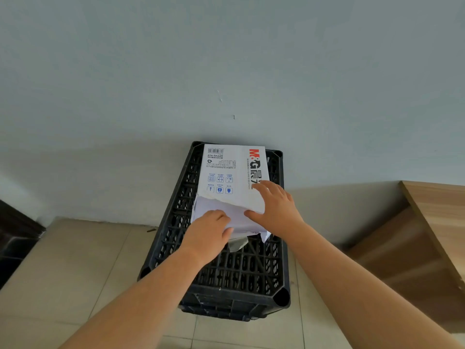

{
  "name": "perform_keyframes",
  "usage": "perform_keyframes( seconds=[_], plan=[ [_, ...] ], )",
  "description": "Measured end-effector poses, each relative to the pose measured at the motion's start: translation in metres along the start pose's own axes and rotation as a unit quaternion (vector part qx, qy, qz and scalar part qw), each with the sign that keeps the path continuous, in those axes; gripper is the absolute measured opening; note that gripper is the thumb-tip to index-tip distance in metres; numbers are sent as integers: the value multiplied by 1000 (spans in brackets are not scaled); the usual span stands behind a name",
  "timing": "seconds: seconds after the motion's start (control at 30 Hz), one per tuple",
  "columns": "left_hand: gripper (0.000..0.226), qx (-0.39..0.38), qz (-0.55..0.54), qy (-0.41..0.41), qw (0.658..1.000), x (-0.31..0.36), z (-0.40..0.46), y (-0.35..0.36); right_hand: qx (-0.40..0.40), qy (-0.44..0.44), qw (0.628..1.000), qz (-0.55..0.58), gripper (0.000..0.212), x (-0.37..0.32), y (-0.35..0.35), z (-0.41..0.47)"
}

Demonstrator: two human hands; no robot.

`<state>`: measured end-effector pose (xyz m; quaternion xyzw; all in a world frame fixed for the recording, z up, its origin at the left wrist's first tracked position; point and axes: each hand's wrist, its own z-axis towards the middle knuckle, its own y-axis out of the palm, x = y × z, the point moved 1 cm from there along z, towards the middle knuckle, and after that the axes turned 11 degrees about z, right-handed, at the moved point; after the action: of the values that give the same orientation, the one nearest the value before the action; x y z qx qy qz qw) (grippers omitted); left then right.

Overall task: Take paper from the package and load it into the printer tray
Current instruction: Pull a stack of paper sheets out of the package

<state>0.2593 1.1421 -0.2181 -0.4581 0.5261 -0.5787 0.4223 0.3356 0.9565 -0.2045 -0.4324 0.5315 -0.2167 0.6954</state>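
The paper package [232, 170] lies on a black crate [221, 275] by the wall [226, 71]. Its near end is torn open, and white paper [221, 207] shows. The left hand [207, 238] curls on the paper's edge. The right hand [275, 207] lies open and flat on the wrapper. Bare floor [75, 260] lies to the left.
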Motion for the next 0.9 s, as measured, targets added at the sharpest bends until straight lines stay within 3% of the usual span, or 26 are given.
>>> perform_keyframes(
  seconds=[0.3,0.9],
  plan=[
    [31,-88,39,2,995,-8,34,15,1,-3,1000,-4,75,2,1,1],
    [30,-72,70,32,994,-20,35,16,9,11,1000,7,73,0,5,1]
  ],
)
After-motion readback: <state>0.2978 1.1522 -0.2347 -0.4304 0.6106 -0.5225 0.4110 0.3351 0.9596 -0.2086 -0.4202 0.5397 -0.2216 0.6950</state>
